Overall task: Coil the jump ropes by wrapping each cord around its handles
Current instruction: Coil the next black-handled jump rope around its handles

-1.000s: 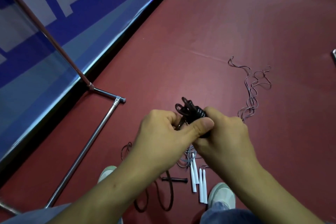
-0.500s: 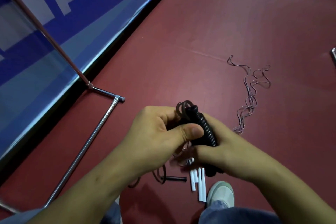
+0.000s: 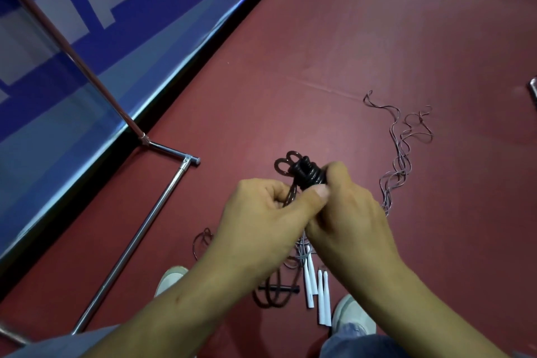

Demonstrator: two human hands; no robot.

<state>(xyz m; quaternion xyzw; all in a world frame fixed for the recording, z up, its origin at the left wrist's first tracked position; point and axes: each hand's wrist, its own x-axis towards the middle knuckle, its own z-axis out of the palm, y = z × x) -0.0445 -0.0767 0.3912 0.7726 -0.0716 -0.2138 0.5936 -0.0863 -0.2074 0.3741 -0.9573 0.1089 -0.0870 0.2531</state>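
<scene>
A black jump rope (image 3: 306,174) is wound in tight coils around its handles, and both hands hold it in front of me. My right hand (image 3: 348,212) grips the coiled bundle from the right. My left hand (image 3: 270,212) pinches the dark cord beside the coils, thumb pressed against the bundle. Two small loops of cord stick out at the bundle's far end. On the red floor below lie several white handles (image 3: 316,288) with thin grey cord (image 3: 402,154) trailing to the far right, and a black handle (image 3: 279,289) with a loose dark cord (image 3: 200,244).
A chrome rack frame (image 3: 136,241) runs along the floor on the left, its pole rising up to the upper left. A blue and white banner (image 3: 87,38) lines the left side. My two shoes (image 3: 353,317) stand near the bottom edge.
The coiled bundle was tipped with its length exposed half a second ago; now it points away from me, and my right hand has closed over it again. Both hands rose slightly.
</scene>
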